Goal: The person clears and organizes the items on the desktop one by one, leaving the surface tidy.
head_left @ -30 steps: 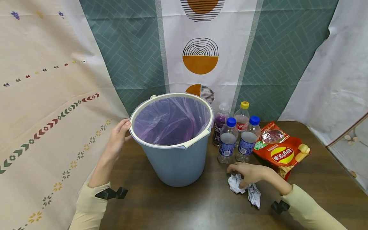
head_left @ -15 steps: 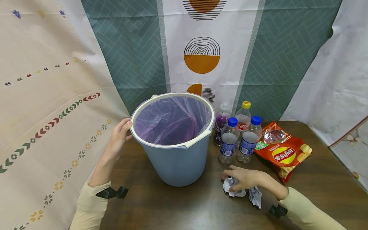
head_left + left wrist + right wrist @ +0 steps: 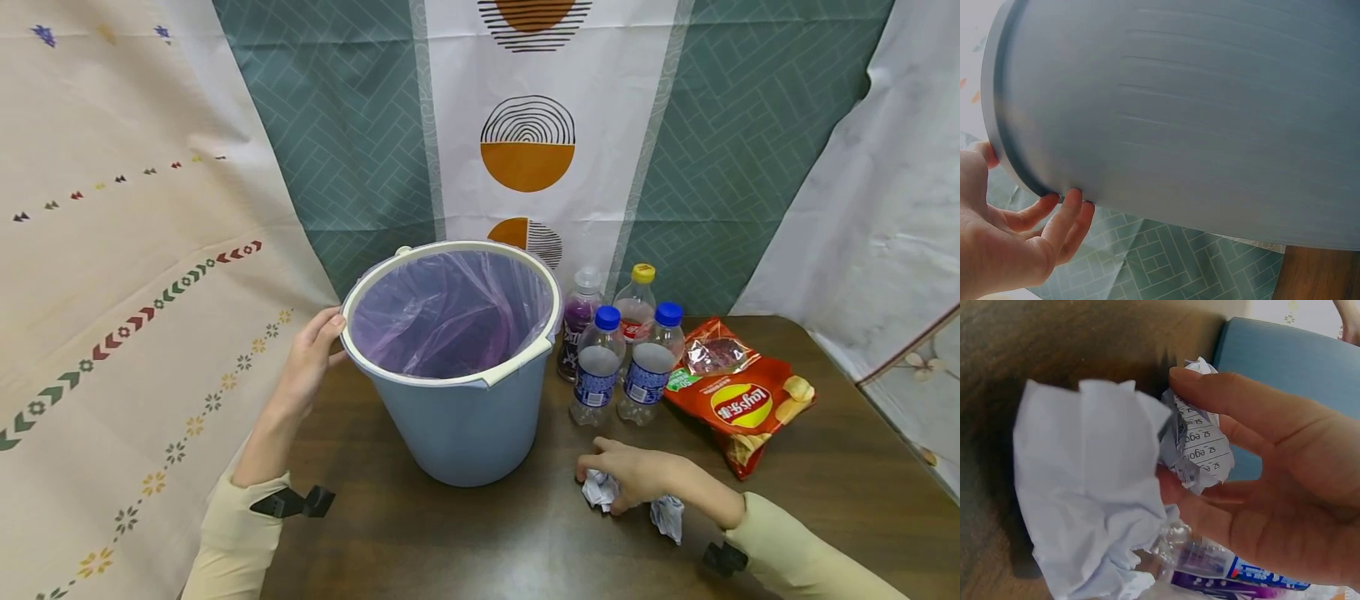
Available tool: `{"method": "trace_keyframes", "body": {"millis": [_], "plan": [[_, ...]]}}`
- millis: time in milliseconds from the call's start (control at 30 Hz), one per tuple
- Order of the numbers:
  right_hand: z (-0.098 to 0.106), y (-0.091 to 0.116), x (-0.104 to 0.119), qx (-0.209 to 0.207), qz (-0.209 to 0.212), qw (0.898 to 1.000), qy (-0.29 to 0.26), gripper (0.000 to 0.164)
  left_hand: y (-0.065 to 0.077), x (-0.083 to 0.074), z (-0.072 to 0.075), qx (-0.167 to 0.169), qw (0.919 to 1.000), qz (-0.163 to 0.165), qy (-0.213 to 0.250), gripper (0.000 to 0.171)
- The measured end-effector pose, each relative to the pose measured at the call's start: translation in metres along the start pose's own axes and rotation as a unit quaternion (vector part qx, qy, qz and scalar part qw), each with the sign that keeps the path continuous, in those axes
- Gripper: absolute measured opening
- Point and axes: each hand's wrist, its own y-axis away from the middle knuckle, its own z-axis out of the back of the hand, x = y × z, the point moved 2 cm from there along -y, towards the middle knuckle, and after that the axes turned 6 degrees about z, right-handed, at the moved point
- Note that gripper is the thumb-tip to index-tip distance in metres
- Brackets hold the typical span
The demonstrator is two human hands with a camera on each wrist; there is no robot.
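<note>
A blue trash bin [image 3: 476, 433] with a cream rim and a purple liner bag stands on the brown table. My left hand [image 3: 303, 367] grips its rim at the left; in the left wrist view, the fingertips press under the rim's edge. To the right of the bin, my right hand [image 3: 637, 477] holds a crumpled paper ball [image 3: 1204, 450] between thumb and fingers, low over the tabletop. Print shows on that paper in the right wrist view. A second crumpled paper [image 3: 667, 518] lies on the table beside the right hand, under the wrist.
Behind the right hand stand two blue-capped bottles [image 3: 596, 375], a yellow-capped bottle [image 3: 635, 304] and a purple drink bottle [image 3: 577, 321]. A red chip bag [image 3: 742, 404] lies right of them, with a smaller shiny packet [image 3: 716, 356] on it. Patterned cloths hang behind the table.
My right hand has shifted a little left, bringing one paper ball away from the other, and its fingers have closed further round it. The left hand and the bin stay where they were.
</note>
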Motion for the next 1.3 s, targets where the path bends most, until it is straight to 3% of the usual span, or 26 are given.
{"method": "trace_keyframes", "body": {"millis": [300,633,1300], "plan": [[0.015,0.005,-0.002,-0.034,0.042,0.999,-0.001,0.037,0.0,0.001,0.0,-0.001,1.0,0.002,-0.005,0.043],[0.035,0.013,0.002,-0.101,0.094,0.99,0.02,0.037,0.001,0.001,0.0,-0.002,1.0,0.001,-0.002,0.044],[0.067,0.019,0.014,-0.137,0.148,0.979,0.01,0.037,-0.001,0.001,0.0,0.001,1.0,-0.001,-0.003,0.043]]}}
